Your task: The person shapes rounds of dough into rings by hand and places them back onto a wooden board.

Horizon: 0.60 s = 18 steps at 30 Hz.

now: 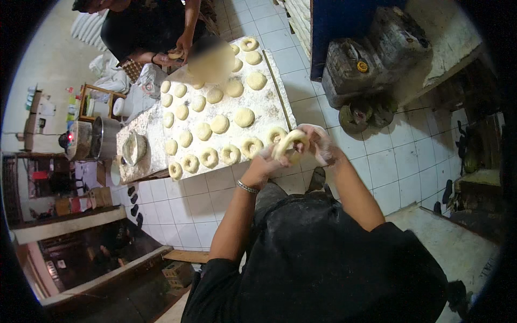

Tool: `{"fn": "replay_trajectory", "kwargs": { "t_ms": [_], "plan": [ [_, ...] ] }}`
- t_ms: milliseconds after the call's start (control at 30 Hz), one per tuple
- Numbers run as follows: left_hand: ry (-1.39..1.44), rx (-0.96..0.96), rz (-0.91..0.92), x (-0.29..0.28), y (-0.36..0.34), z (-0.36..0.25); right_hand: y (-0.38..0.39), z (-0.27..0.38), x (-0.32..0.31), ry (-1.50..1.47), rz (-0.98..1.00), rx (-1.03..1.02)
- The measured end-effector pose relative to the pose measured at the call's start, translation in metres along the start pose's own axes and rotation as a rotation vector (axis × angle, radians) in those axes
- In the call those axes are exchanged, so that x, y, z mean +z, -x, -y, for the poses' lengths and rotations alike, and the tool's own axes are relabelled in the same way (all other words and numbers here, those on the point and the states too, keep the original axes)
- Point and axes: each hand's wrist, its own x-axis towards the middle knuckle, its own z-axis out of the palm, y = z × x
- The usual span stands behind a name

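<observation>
1. Floured table [274,102]: near right corner beside the raised dough ring [282,145].
2. Forearms [232,223]: reaching forward, converging.
3. Left hand [262,164]: low, fingers clamped on the ring's lower left.
4. Right hand [319,143]: bent inward, fingers curled round its right side.

Dough rings [244,146] line the near edge of the worktable [270,102], dough rounds [219,124] behind them. Bowl [141,146] sits to their left, jerrycans [349,67] right of table. Held ring [283,142] between left hand [265,164] and right hand [319,142], near-right corner.
</observation>
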Motion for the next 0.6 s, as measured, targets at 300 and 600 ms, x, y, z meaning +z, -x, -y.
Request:
{"fn": "replay_trajectory", "kwargs": {
  "t_ms": [300,600],
  "plan": [
    [-0.363,-0.124,0.188,-0.057,-0.055,0.026,-0.043,-0.011,-0.026,0.305,0.087,0.288],
    [0.081,-0.255,-0.329,-0.128,-0.128,0.039,-0.16,-0.012,-0.029,0.878,-0.456,0.081]
  ]
}}
